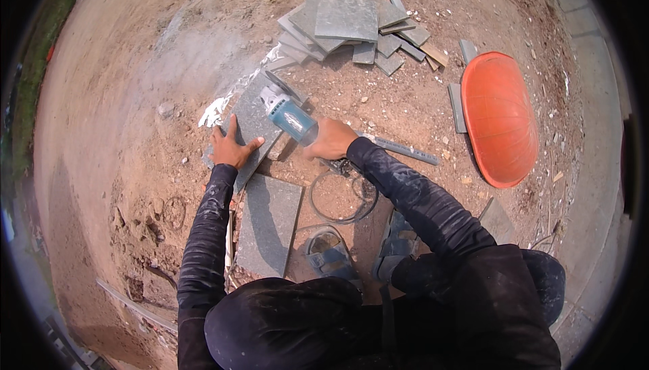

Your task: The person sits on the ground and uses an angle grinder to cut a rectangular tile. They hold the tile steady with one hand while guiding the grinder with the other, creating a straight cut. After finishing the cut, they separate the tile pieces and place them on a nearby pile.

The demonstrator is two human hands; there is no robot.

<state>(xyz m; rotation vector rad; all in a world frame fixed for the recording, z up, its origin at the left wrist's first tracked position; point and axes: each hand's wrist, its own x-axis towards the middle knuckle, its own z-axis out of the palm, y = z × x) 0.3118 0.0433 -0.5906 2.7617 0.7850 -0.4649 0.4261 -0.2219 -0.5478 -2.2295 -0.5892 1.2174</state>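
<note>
My left hand (233,145) lies with fingers spread on a grey stone slab (251,114), which rests at a slant on the dirt. My right hand (331,139) is wrapped round the rear of an angle grinder (289,114) with a teal body and a pale metal head. The grinder's head is over the far right part of the slab, and its dark disc or guard shows beside it. Whether the disc touches the stone I cannot tell. Pale dust hangs over the ground beyond the slab. A second grey slab (267,221) lies nearer me, partly in shadow.
Several stacked slabs (346,17) lie at the far side. An orange, upturned tub-like shell (500,120) is at right. A looped black cable (345,220) lies before my sandalled feet (328,251). A grey bar (409,151) lies right of my right hand.
</note>
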